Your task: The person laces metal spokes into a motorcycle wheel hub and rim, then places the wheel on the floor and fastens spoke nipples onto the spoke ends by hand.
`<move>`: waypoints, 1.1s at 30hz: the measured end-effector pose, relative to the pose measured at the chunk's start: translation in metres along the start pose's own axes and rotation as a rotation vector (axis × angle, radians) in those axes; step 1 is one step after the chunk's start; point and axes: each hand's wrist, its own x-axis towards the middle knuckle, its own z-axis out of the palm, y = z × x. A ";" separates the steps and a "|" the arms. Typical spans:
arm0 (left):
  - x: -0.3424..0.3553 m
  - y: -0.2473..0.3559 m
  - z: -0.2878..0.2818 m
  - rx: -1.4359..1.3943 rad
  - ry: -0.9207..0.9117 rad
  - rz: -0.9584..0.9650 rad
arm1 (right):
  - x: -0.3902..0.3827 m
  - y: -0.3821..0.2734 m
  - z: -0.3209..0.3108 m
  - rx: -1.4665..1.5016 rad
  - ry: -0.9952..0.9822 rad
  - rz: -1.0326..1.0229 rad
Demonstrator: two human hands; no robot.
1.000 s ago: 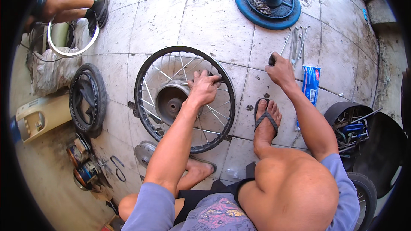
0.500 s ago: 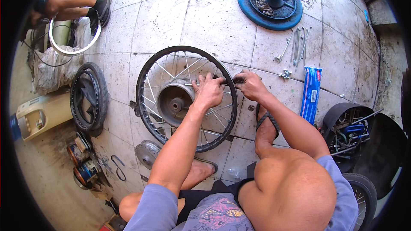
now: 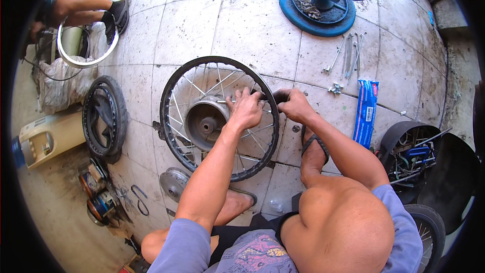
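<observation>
A black wheel rim [image 3: 170, 83] with silver spokes lies on the tiled floor around a grey drum hub [image 3: 188, 125]. My left hand [image 3: 246, 108] reaches over the spokes inside the rim, its fingers closed around a spoke [image 3: 221, 102] that runs out from the hub. Just across, at the rim's outer right side, my right hand [image 3: 295, 105] has its darkened fingertips pinched against the rim; whatever they hold is too small or hidden to name.
Loose spokes [image 3: 348, 55], small metal fittings [image 3: 335, 88] and a blue packet [image 3: 366, 111] lie to the right. A blue round-based stand [image 3: 317, 5] is beyond. A tool bin [image 3: 411, 146] stands at right. Left are a tyre [image 3: 104, 115], a hub plate [image 3: 174, 183] and another person's leg [image 3: 88, 2].
My right hand has turned slightly, its fingers curling closer together at the rim. The left hand stays nearly in place.
</observation>
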 end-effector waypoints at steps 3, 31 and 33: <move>0.001 -0.004 0.006 0.016 0.044 0.039 | -0.006 -0.004 0.003 -0.132 0.030 -0.040; 0.001 0.006 0.012 0.072 0.152 0.013 | -0.014 -0.013 0.012 -0.087 0.166 -0.005; 0.001 0.008 0.016 0.109 0.148 -0.006 | -0.013 -0.013 0.013 -0.105 0.162 0.016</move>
